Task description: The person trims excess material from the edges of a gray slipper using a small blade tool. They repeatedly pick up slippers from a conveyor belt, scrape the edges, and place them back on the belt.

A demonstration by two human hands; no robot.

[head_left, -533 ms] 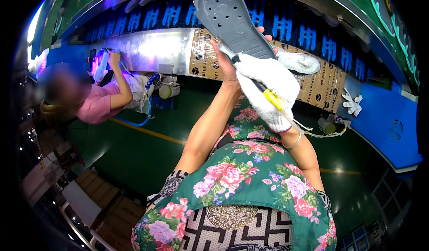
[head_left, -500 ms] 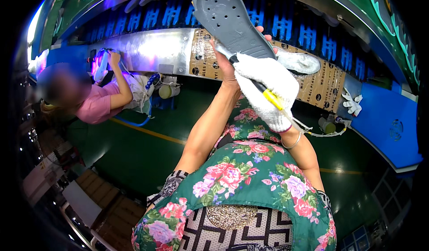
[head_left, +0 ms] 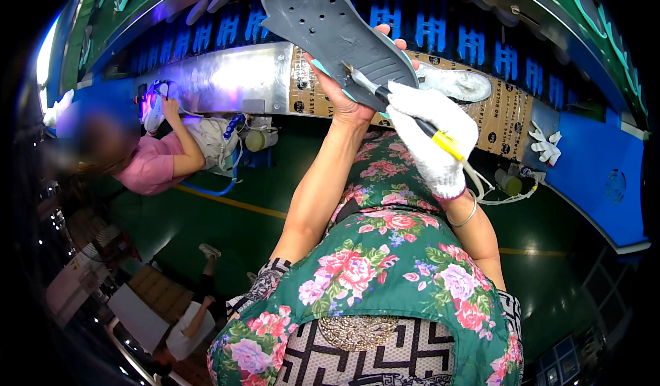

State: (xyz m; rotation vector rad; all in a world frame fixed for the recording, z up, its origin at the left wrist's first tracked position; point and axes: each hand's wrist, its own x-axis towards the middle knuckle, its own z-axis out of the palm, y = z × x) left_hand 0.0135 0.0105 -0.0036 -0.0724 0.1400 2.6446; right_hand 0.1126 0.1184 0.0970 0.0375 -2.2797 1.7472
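Observation:
My bare left hand [head_left: 348, 101] grips a dark grey shoe sole [head_left: 326, 25] from below and along its edges, fingertips showing past its far side. Small holes dot the wide end of the sole, and thin teal shows along its near edge. In a white knit glove, my right hand [head_left: 440, 135] is closed round the black and yellow handle of a brush [head_left: 368, 81], which has a pale tube trailing from it. Its bristles are at the sole's face, close to the near edge. Beside the gloved hand, a whitish shoe piece [head_left: 457, 83] lies on the cardboard.
A printed cardboard sheet [head_left: 505, 121] covers part of the metal bench [head_left: 227, 76]. Blue brackets [head_left: 430, 32] line the conveyor behind. A spare white glove [head_left: 544, 143] lies near a blue panel [head_left: 598, 180]. At left, a co-worker [head_left: 161, 159] handles a shoe; another person [head_left: 192, 327] is lower left.
The sole has shifted left in my left hand. The brush has gone from the sole's near edge onto its face, and my gloved hand sits farther right. Another person has appeared lower left.

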